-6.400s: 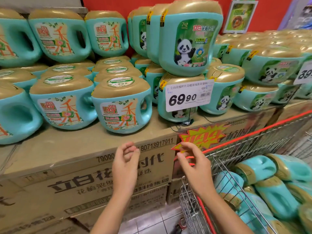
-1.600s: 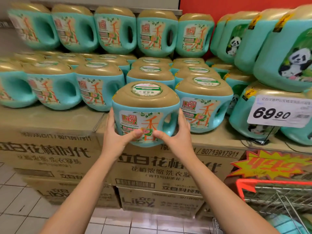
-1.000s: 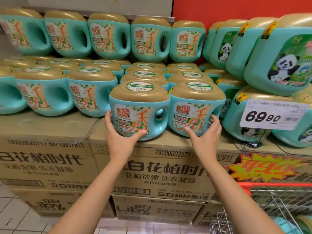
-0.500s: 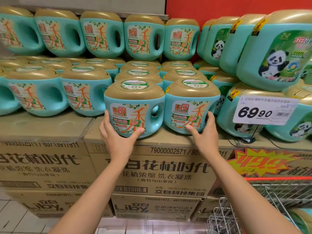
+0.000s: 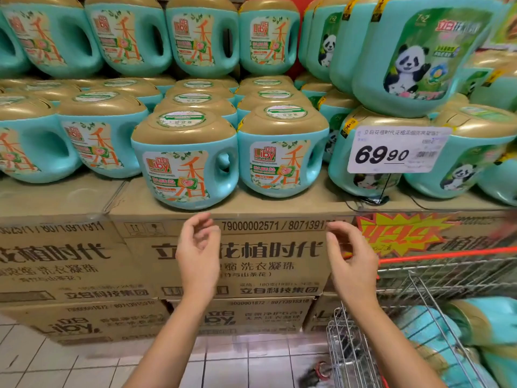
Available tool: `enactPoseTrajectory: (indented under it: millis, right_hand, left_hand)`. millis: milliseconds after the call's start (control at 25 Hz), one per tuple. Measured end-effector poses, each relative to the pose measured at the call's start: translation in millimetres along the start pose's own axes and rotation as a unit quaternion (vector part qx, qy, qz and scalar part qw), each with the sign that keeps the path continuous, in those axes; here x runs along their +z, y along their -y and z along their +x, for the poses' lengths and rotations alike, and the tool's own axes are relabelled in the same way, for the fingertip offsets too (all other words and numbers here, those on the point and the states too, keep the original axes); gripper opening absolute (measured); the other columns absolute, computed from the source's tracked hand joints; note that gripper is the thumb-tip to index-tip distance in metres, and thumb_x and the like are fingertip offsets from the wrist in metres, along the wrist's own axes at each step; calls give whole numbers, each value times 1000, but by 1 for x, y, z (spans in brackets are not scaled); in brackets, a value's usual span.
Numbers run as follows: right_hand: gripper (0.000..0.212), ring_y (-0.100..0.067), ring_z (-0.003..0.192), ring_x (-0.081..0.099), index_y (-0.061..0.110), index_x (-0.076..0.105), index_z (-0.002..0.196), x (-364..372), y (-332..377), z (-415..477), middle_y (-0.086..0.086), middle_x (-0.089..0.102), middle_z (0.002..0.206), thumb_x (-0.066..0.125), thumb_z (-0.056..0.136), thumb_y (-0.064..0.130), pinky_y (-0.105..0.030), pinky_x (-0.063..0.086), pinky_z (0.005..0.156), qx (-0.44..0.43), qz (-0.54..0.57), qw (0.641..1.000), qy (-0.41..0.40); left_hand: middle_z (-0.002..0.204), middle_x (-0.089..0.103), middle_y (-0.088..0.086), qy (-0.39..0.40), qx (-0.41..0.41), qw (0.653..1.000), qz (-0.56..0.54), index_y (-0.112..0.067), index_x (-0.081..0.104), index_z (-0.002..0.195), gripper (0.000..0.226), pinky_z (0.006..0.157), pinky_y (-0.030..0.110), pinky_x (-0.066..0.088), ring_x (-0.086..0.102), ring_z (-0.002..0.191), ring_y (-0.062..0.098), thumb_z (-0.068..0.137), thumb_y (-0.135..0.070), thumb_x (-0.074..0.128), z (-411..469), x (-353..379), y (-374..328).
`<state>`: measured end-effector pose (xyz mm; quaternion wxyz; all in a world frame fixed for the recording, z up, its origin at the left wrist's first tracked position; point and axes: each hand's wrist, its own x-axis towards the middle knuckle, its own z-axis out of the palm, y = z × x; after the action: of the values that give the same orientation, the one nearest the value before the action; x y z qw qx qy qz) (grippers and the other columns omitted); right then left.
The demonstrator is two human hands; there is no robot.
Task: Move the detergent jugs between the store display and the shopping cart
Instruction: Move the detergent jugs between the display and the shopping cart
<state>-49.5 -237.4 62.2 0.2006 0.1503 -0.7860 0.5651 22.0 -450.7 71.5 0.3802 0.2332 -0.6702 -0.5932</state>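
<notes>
Now that both hands have pulled back from the display, the left hand [image 5: 197,253] and right hand [image 5: 351,264] hang empty, fingers loosely curled. At lower right, over the tiled floor [image 5: 84,365], a wire cart [image 5: 447,273] holds more jugs [image 5: 481,320] lying down, probably next to go. Beyond the hands, stacked cardboard boxes [image 5: 84,261] serve as the shelf. On them the front jug [image 5: 184,161] and its neighbour [image 5: 282,152], steadied half a second ago, stand upright and touching, so that placement looks finished. Rows of jugs fill the back beside a price tag [image 5: 397,149].
</notes>
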Motion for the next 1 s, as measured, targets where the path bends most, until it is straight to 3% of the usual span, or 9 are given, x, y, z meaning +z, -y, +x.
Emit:
enactPoseTrajectory:
  millis: [160,320,400,520,600,760,840,920,1000]
  right_hand:
    - [22,3,73,61,24,65,95,-79,-32,-32,11,66,79,61,91,3,-8,45,68,64,37,996,-39]
    - [29,-24,71,63,30,64,92,-173,-79,-51,-2,67,73,58,92,2,-39,52,68,133,36,989,-52]
    - [31,-19,69,64,34,64,90,-224,-107,-52,1,68,71,58,93,4,-34,53,65,152,21,986,-60]
    - [28,0,63,60,29,65,91,-296,-152,-47,6,66,68,57,93,2,-14,50,61,177,16,983,-44]
    - [27,2,59,54,28,65,89,-342,-189,-47,8,62,66,61,89,1,-12,45,61,211,-38,977,-3]
    - [16,-13,66,55,23,64,92,-399,-255,-66,1,61,72,64,87,7,-34,48,72,315,-152,929,121]
    - [21,-12,68,56,18,63,109,-406,-275,-86,-1,62,84,61,90,9,-27,46,73,333,-177,896,235]
    - [40,-10,81,56,19,55,127,-399,-282,-96,-4,60,107,57,90,5,-21,44,78,277,-176,878,347]
    - [56,-22,111,51,18,47,138,-379,-285,-98,-11,52,133,53,86,-1,-31,39,99,156,-173,872,430]
  left_hand:
    - [86,66,-5,161,-72,984,-16,-25,66,96,23,68,6,47,59,72,-7,90,-3,63,-82,43,5]
    - [77,64,-8,234,-109,966,-14,-22,68,94,19,67,7,46,57,68,-3,90,-3,64,-165,103,10]
    - [71,63,-12,262,-119,957,-19,-20,68,93,20,64,8,45,56,65,-3,90,-1,63,-207,144,9]
    - [68,64,-15,274,-145,950,-32,-21,68,92,23,64,9,45,56,65,-3,90,1,62,-262,209,9]
    - [71,65,-10,281,-180,942,-32,-20,67,90,24,65,10,47,59,66,1,89,3,61,-301,251,13]
    - [77,66,-6,320,-228,919,22,-15,67,90,24,66,18,47,61,70,7,91,6,56,-363,301,30]
    - [81,64,-1,311,-239,919,33,-17,66,85,30,66,23,41,55,73,12,92,9,53,-377,306,37]
    - [82,67,-4,282,-231,930,45,-23,66,85,30,67,21,43,58,71,6,91,5,59,-381,304,40]
    - [71,70,-15,273,-220,935,51,-23,67,87,25,63,12,46,60,63,-6,89,1,64,-379,300,37]
